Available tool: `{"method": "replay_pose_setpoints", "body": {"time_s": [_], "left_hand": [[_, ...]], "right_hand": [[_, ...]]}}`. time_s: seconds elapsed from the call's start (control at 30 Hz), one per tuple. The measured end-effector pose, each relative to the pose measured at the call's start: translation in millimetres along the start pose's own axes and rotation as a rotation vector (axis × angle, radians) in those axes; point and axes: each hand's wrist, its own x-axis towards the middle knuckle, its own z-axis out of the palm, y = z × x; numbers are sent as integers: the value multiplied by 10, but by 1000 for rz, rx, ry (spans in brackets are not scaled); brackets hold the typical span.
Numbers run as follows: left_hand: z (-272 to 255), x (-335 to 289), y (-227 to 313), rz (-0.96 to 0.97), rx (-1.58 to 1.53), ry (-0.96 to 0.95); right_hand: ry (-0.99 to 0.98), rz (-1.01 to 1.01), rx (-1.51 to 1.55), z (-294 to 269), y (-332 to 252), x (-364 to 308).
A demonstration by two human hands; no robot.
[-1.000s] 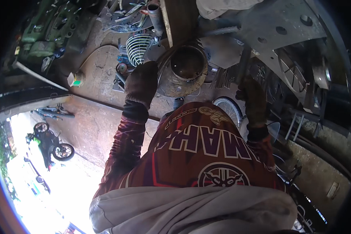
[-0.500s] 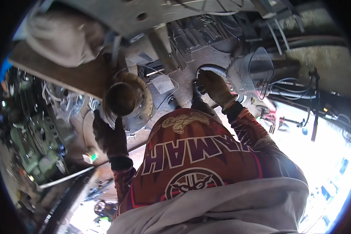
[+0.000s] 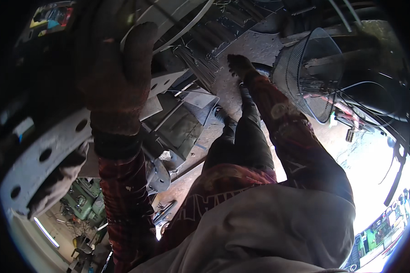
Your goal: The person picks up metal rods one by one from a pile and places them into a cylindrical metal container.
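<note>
My left hand [image 3: 118,82], in a dark brown work glove, is raised close to the camera at the upper left. It overlaps a grey metal beam with round holes [image 3: 45,154]. Its thumb points upward beside a pale curved strip [image 3: 189,28]; the other fingers are lost in shadow, so their grip does not show. My right hand [image 3: 241,66], also gloved, reaches out low over the floor with its fingers loosely bent and apart. Nothing shows in it. A dark tyre [image 3: 261,67] lies just right of it, partly behind my forearm.
A black wire mesh basket [image 3: 323,68] stands right of my right forearm, with cables and a pedal [image 3: 349,135] below. Long metal rods [image 3: 193,66] lie ahead. Flat metal plates [image 3: 198,100] are near my feet. Green machinery [image 3: 79,200] stands lower left.
My left hand has risen from beside a rusty round metal part, which is out of sight. My view has swung and the beam looms nearer. My right arm is more stretched out.
</note>
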Motion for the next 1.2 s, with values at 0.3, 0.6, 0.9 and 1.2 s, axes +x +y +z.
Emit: {"method": "replay_pose_setpoints", "body": {"time_s": [0.3, 0.6, 0.9, 1.2], "left_hand": [[282, -109, -151, -176, -129, -170], [183, -118, -453, -166, -37, -329], [303, -210, -153, -276, -148, -134], [359, -220, -121, -334, -232, -77]], "right_hand": [[401, -155, -365, 169, -320, 947], [335, -134, -508, 374, -195, 1168], [214, -151, -617, 296, 87, 1356], [122, -223, -689, 160, 323, 1091]]}}
